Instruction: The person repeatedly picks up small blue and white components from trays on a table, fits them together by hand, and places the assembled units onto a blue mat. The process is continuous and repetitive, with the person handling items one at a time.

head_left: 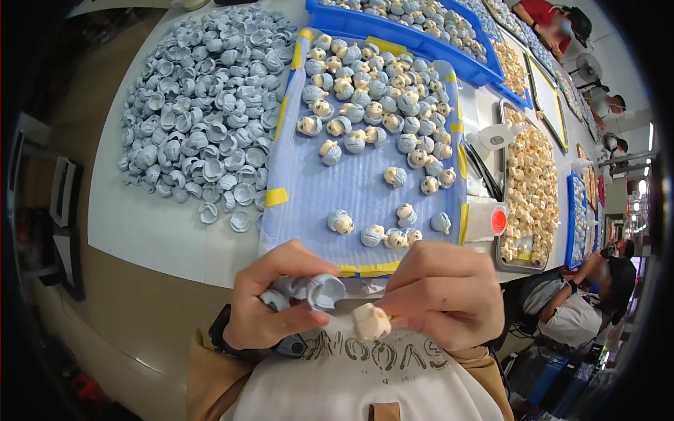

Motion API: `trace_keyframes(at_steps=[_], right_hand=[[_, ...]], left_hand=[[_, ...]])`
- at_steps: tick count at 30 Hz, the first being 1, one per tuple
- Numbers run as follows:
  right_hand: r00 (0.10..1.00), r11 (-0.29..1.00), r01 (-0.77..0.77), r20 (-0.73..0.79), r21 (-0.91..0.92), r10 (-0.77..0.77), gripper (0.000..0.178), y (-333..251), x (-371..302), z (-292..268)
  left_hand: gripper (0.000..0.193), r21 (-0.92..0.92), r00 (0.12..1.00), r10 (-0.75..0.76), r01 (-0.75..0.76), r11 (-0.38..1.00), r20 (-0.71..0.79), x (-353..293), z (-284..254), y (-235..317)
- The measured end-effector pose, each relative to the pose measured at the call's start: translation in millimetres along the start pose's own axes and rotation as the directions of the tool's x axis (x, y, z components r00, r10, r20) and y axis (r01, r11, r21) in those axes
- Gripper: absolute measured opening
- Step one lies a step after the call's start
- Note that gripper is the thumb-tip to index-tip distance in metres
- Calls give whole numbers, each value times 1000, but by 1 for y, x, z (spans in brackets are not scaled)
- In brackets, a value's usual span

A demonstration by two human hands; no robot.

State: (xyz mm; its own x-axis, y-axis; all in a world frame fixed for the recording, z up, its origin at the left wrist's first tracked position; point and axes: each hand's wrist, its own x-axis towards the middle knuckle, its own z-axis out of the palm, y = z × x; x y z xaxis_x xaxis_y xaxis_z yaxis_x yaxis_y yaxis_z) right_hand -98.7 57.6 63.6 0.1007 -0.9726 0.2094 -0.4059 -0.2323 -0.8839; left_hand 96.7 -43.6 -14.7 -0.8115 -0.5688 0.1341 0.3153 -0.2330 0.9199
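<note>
My left hand (281, 302) is closed on a few grey-blue doll hair shells (325, 292), and the foremost turns its hollow side toward my right hand. Between the fingertips of my right hand (442, 295) is a small cream doll head (371, 323), held a little apart from the shells. Beyond both hands lies a blue tray (309, 189) lined with clear film and yellow tape. Many doll heads with blue hair (340, 222) are scattered on it, crowded toward its far end.
Loose hair shells (203, 119) are heaped on the white table (133, 231) at left. To the right stand a metal tray of cream heads (526, 189), a white bottle (500, 136), black tweezers (484, 172) and a clear cup (484, 217). A co-worker (576, 309) sits at right.
</note>
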Motion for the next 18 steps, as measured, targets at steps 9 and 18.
trace_keyframes(at_steps=[9,18], right_hand=[[999,995,-32,15,92,31,14,15,-10,2],[993,983,-9,-117,-182,-13,16,20,-22,7]], left_hand=[[42,139,985,4,-28,990,172,13,7,5],[50,339,982,-84,22,940,169,17,15,9]])
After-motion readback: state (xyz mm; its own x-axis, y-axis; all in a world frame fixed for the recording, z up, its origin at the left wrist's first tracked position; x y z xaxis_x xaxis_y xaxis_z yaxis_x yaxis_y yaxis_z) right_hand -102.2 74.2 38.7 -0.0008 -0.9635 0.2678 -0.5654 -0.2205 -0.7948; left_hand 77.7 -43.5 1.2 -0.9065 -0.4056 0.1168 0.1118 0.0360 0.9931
